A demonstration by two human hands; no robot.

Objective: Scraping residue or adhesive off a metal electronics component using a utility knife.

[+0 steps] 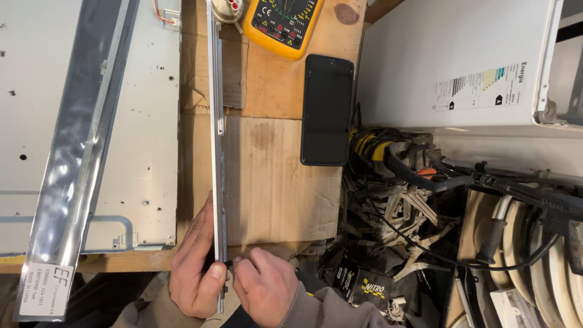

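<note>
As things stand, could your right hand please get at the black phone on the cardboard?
Probably yes: the right hand is busy at the near end of the thin metal strip, but only bare cardboard lies between it and the black phone.

Only the person's two hands and the ends of the forearms show, at the bottom centre of the frame. Both hands are bare: no gloves, rings, watch or bands can be seen. The left hand (pixel 195 274) appears just left of centre, its fingers and knuckles visible with short nails. The right hand (pixel 266 285) sits just right of it, showing its back and knuckles. Each wrist ends in a long sleeve of soft, greyish-beige knit fabric, like a sweatshirt; the right sleeve (pixel 331 308) bunches in folds toward the lower edge, while the left sleeve (pixel 141 314) shows only as a small creased patch.
</note>
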